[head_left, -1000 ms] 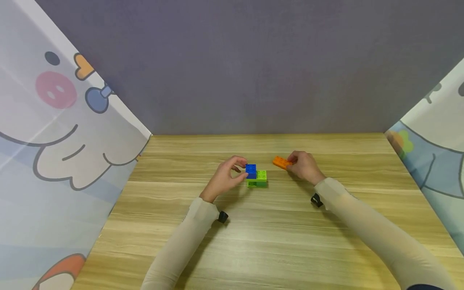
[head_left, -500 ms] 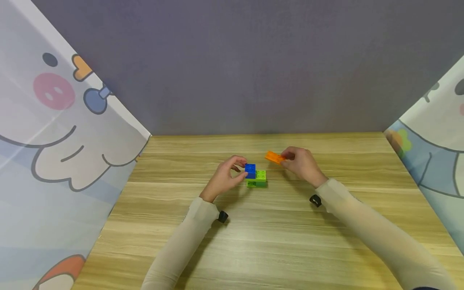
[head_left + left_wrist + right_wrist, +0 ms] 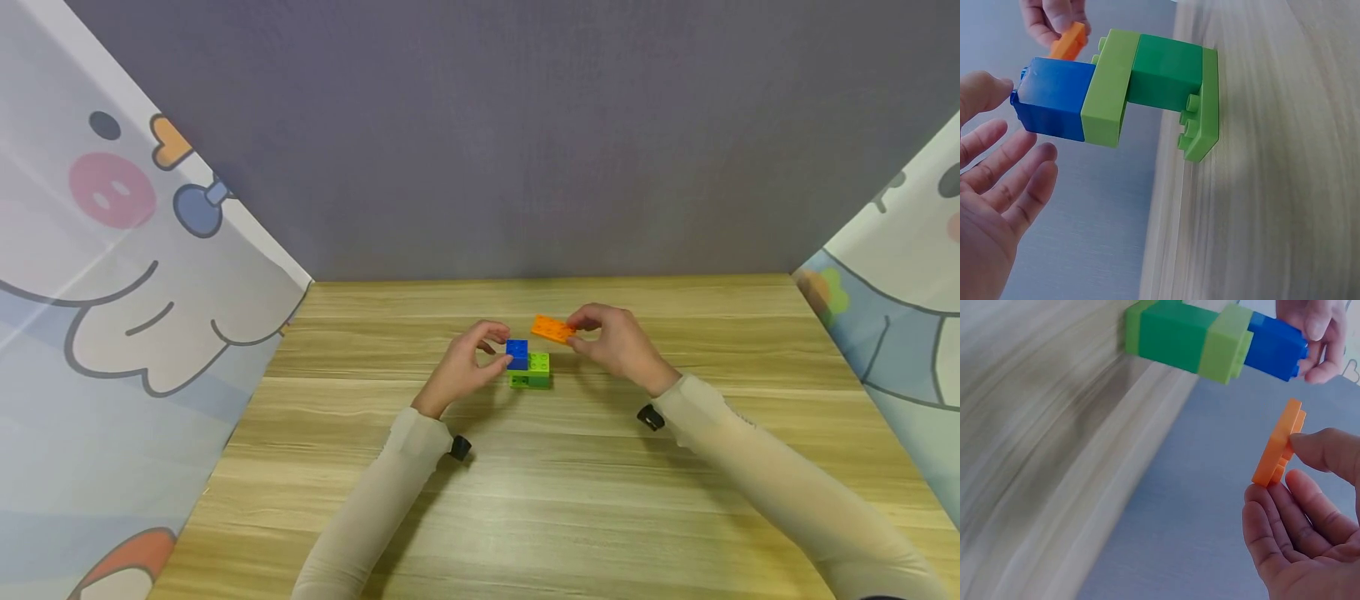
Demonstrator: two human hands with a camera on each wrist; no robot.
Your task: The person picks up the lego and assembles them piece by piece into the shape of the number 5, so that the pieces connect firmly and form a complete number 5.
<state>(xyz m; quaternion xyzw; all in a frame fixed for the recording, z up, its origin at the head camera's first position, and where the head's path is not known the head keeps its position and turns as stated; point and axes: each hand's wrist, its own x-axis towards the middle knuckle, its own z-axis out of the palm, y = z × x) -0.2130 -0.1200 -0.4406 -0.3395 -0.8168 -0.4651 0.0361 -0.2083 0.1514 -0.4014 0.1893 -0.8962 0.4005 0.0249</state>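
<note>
Nearest, my pale sleeves (image 3: 386,496) over the wood-grain table (image 3: 570,508); beyond them my left hand (image 3: 467,367), fingers spread apart about the blue brick (image 3: 1054,103), contact too uncertain to tell. Blue caps a light-green brick (image 3: 1109,90), below it a dark-green block (image 3: 1166,72) and a light-green base plate (image 3: 1210,100) on the table. Slightly farther, my right hand (image 3: 618,346) pinches the orange plate (image 3: 551,329) between thumb and fingers, aloft, near the blue brick but apart; grey backdrop (image 3: 540,150) behind.
</note>
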